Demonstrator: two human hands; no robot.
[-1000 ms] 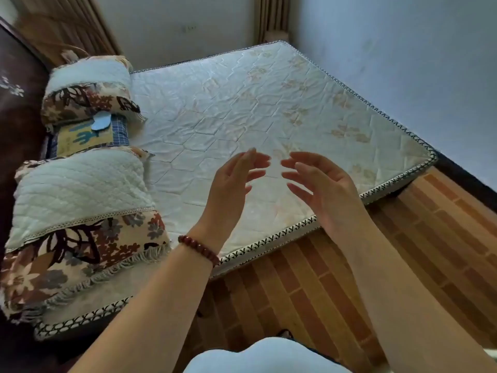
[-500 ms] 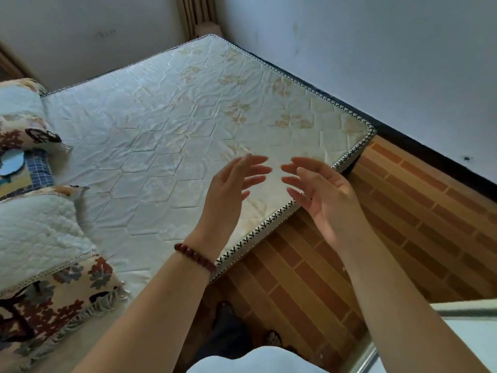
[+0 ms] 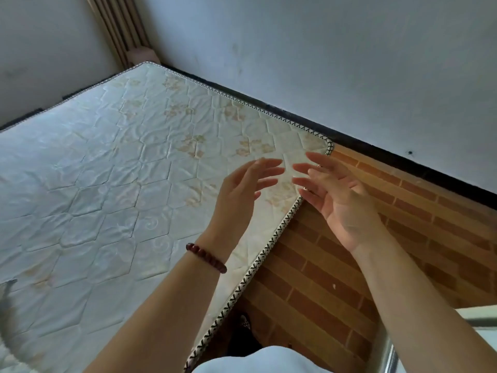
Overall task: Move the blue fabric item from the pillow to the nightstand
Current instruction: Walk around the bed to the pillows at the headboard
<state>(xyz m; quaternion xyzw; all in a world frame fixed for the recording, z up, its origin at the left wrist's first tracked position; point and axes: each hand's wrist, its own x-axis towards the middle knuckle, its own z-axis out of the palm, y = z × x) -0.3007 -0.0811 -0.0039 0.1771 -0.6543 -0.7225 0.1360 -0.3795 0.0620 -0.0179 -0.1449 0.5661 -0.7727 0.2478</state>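
My left hand [image 3: 243,191] and my right hand [image 3: 334,199] are raised in front of me over the near corner of the mattress [image 3: 113,168], palms facing each other, fingers spread, nothing in either. A dark red bead bracelet [image 3: 205,257] circles my left wrist. The pillows and the blue fabric item are out of view. A pale, light-edged surface [image 3: 481,317] shows at the lower right corner; I cannot tell whether it is the nightstand.
The bare quilted mattress fills the left and centre, its patterned edge [image 3: 258,261] running diagonally. Brick-patterned wooden floor [image 3: 403,211] lies to the right, bounded by a dark skirting and a grey wall [image 3: 322,49]. A curtain [image 3: 118,25] hangs in the far corner.
The view has swung to the right: the pillows and the blue fabric item have slid off the left edge, and more floor and wall show. Both hands stay raised, open and close together.
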